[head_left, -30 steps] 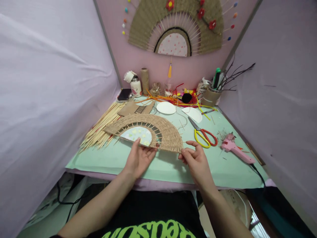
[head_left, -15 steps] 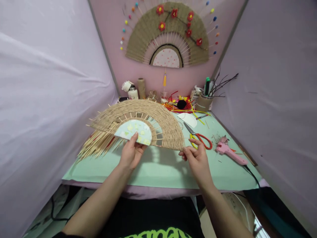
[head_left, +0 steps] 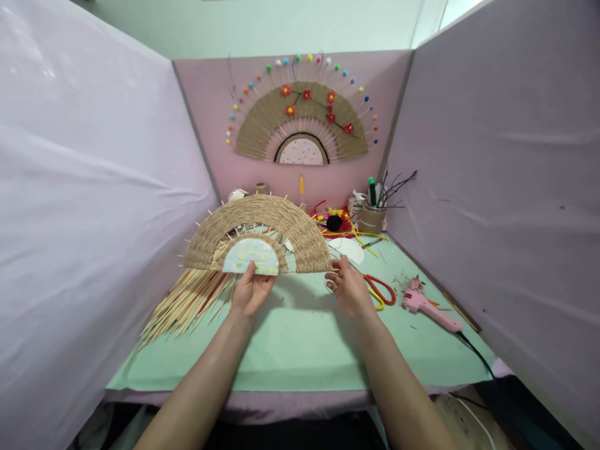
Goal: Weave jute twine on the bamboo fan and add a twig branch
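Woven fan: half-ring of tan cord [head_left: 257, 214], held up over the green tabletop [head_left: 300, 359], center-left, patterned face to the wearer.
Long axis: left to right across the view, near level.
Points: arched rim up and away, straight edge down toward the wearer; short stick tips poke outward along the arch.
Fan center: pale half-disc [head_left: 250, 255], blue with yellow-green patches, flat side down.
Left hand [head_left: 253, 294]: pinching the fan at the half-disc's bottom edge, thumb on front, other fingers under/behind.
Right hand [head_left: 350, 289]: fingers curled, at the fan's lower right corner; cannot tell if pinching it or only beside it.
Behind fan, left: stick bundle [head_left: 185, 309] on tabletop, partly covered in view.
Right-hand side: scissors [head_left: 379, 279], red and yellow handles, partly hidden by the hand; pink glue gun [head_left: 434, 309] farther right.
Beyond right hand: white card piece [head_left: 349, 251].
Back wall: larger fan [head_left: 255, 128] with red flowers, arch up too.
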A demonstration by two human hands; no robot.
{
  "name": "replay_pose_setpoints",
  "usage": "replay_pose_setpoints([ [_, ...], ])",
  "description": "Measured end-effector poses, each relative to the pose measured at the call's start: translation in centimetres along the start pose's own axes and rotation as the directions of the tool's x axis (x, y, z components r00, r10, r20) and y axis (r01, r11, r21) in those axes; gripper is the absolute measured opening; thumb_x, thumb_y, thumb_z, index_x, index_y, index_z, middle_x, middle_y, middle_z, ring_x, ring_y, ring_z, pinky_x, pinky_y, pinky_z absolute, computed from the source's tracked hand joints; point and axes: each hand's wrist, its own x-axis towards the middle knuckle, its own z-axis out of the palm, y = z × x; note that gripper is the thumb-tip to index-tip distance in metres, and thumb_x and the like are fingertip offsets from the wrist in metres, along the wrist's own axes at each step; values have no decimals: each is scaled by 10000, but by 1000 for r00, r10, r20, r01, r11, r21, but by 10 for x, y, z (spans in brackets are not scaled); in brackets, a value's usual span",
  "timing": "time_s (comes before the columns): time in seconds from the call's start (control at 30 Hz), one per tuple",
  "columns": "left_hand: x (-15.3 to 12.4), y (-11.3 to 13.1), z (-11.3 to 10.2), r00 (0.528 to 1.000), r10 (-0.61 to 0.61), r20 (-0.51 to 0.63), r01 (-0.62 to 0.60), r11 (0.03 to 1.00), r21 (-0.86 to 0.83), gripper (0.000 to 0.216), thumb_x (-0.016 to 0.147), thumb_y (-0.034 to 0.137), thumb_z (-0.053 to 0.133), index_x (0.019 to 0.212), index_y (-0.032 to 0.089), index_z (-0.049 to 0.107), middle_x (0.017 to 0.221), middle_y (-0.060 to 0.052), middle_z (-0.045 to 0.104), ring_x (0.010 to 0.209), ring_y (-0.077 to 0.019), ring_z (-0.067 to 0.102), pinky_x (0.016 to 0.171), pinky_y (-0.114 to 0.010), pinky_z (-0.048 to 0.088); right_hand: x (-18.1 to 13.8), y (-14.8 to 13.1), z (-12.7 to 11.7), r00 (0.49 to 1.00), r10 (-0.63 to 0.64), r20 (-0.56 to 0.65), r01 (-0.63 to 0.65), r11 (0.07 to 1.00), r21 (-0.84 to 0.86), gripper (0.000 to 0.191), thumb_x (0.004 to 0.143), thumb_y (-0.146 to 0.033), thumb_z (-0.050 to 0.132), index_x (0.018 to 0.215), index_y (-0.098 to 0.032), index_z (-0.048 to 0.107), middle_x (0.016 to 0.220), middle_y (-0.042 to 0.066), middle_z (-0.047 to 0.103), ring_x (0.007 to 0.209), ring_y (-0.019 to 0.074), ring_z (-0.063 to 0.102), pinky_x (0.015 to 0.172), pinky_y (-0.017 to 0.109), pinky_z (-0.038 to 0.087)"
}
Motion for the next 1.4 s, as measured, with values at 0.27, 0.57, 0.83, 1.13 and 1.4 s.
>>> replay_pose_setpoints([
  [0.27,2,8,-8,998,-15,55,16,1000,-21,368,966,220,360,1309,242,493,1059,-57,709,990,-148,650,990,-337,412,4,20,31,1000,6,3,-6,994,110,346,630,-513,728,798,-223,640,909,1,674,791,127,595,616,213,435],
  [0.57,-5,11,-11,993,24,114,-23,1000,-6,399,922,201,472,1320,214,482,1118,-85,682,1058,-160,621,1004,-344,414,11,37,28,996,-77,-35,81,991,110,324,643,-456,733,832,-215,627,913,10,675,798,125,624,676,247,520],
  [0.83,-6,10,-14,986,20,166,-15,999,-32,373,926,209,465,1296,224,506,1106,-80,688,1053,-164,624,1028,-354,393,14,44,24,994,-25,-109,46,980,192,353,539,-415,818,740,-202,621,725,-10,641,649,106,599,583,219,539],
  [1.13,-9,7,-16,983,17,185,-12,1000,-26,384,911,211,488,1294,201,514,1171,-98,656,1063,-178,614,1042,-356,375,24,53,15,985,-112,-132,132,979,154,316,533,-353,825,702,-191,612,625,-24,616,555,103,574,515,216,535],
  [1.4,-7,5,-21,975,18,224,-20,1000,2,400,903,237,510,1302,206,505,1172,-104,652,1096,-193,595,1059,-385,348,21,53,20,993,-111,-28,113,990,87,390,637,-558,707,776,-217,577,723,11,632,681,148,617,604,281,547],
])
